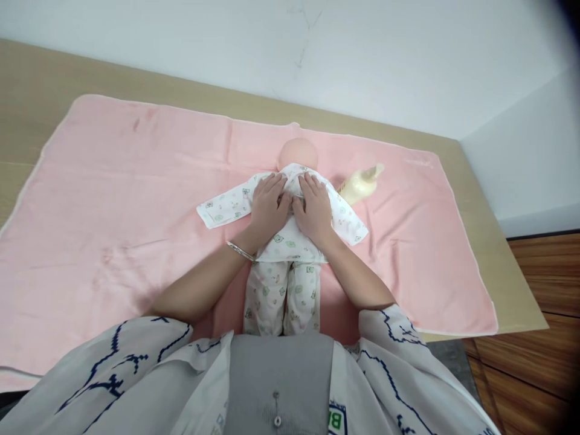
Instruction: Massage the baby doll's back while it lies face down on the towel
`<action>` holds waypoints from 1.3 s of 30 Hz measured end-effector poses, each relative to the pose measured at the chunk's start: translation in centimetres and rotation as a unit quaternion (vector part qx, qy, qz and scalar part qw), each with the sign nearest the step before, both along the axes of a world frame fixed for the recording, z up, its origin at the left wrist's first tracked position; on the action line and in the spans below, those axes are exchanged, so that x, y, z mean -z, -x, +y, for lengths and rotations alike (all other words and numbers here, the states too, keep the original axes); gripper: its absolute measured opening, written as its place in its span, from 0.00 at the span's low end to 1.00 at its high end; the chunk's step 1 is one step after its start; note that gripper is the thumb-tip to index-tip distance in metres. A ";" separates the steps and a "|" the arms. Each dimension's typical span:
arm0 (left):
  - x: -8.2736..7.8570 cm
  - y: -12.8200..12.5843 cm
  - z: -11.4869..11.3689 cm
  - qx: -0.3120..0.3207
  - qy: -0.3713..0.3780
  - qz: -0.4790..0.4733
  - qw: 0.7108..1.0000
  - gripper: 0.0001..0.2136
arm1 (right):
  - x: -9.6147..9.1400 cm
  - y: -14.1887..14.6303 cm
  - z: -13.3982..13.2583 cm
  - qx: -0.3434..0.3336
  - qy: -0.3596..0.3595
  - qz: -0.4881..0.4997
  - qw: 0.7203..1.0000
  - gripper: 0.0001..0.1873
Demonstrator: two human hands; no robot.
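A baby doll [298, 153] lies on a pink blanket [149, 181], its bald head away from me. It is dressed in a white patterned top [290, 240] with sleeves spread to both sides, and matching trousers [267, 296]. My left hand [270, 205] rests flat on the left of the doll's chest, fingers stretched out. Beside it, my right hand [312, 208] lies flat on the right side of the chest, the two thumbs close together. Nothing is gripped by either hand. The doll's face is not visible.
A cream-coloured bottle [360, 184] lies on the blanket right of the doll, near its sleeve. The blanket covers most of a wooden table [493, 241]. A white wall [254, 48] stands behind the table, and wooden flooring [544, 278] shows at the lower right.
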State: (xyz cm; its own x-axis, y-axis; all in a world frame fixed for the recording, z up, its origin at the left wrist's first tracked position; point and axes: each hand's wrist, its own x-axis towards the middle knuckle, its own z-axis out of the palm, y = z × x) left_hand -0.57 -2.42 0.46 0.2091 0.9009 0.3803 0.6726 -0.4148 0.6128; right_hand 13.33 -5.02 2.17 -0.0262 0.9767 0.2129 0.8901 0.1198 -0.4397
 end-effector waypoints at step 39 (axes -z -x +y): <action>-1.4 0.5 -1.0 0.008 0.042 0.077 0.996 0.21 | 0.6 -0.6 -1.0 0.006 -0.087 -0.027 0.996 0.27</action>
